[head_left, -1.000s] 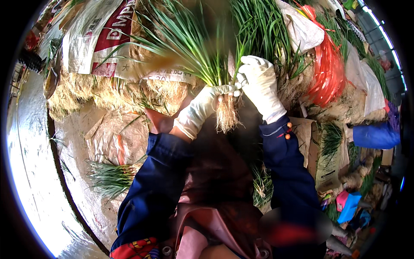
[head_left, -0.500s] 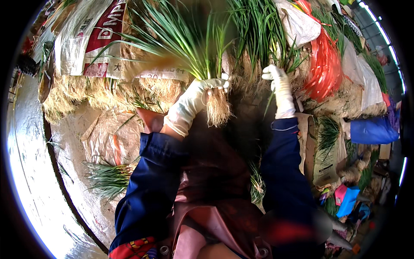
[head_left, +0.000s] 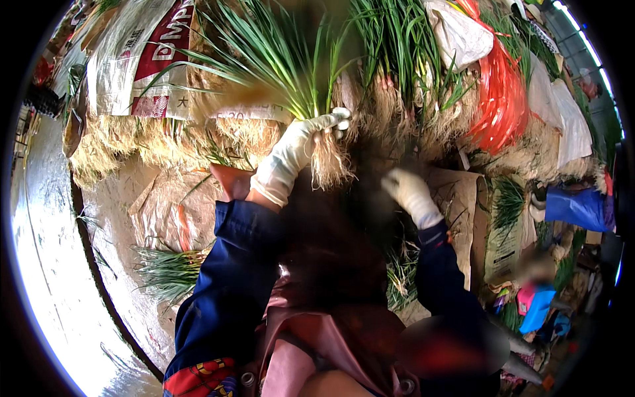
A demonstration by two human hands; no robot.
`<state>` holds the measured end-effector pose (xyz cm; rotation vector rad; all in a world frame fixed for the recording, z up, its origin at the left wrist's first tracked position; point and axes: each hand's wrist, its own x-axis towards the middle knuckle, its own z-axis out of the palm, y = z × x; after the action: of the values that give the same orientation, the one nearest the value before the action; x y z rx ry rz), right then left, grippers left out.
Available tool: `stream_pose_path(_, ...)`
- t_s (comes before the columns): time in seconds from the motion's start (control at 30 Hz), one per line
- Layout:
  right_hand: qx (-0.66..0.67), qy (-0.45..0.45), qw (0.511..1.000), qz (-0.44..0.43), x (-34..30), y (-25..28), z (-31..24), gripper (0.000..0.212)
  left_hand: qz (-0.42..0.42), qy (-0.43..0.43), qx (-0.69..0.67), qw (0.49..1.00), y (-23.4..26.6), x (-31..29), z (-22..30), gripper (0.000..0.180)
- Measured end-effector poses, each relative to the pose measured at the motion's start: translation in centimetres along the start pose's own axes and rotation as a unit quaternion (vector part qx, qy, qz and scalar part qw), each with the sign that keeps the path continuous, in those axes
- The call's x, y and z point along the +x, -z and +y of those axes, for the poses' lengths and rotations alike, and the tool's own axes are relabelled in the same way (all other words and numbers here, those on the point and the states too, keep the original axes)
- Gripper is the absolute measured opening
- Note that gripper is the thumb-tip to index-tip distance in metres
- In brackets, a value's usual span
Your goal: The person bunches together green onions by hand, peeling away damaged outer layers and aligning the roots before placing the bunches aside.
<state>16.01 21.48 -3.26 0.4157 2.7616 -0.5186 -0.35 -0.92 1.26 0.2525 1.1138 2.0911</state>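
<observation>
My left hand (head_left: 301, 142), in a white glove, is closed round the lower stems of a bunch of green onions (head_left: 281, 63). Its green leaves fan up and to the left, and pale stringy roots hang below my fingers. Lower and to the right, my right hand (head_left: 410, 195), also gloved, is apart from the bunch. Its fingers are blurred against the dark gap in front of my apron (head_left: 324, 284), and nothing can be made out in them. More green onions (head_left: 397, 46) lie just beyond, roots toward me.
A printed sack (head_left: 109, 73) covers rooted onions at far left. Red plastic strips (head_left: 499, 99) hang over the pile at right, beside a white bag (head_left: 460, 36). A tied onion bundle (head_left: 169, 271) lies on the floor at left. Brown cardboard (head_left: 456, 205) stands beside my right hand.
My right hand has dropped toward me, away from the onion pile; the thin green leaf below it no longer shows. My left hand keeps its hold, with the bunch nearly in place.
</observation>
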Motion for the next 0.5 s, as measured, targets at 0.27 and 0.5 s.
stream_pose_path(0.27,0.444,-0.009,0.895,0.044,11.2,2.0,-5.9,0.035,0.080,0.041,-0.015,0.996,-0.6,1.1,-1.2,0.022)
stream_pose_path(0.5,0.181,0.212,0.932,0.233,3.8,4.6,-10.1,0.025,0.044,0.099,0.030,0.994,-0.2,-0.3,-1.0,0.017)
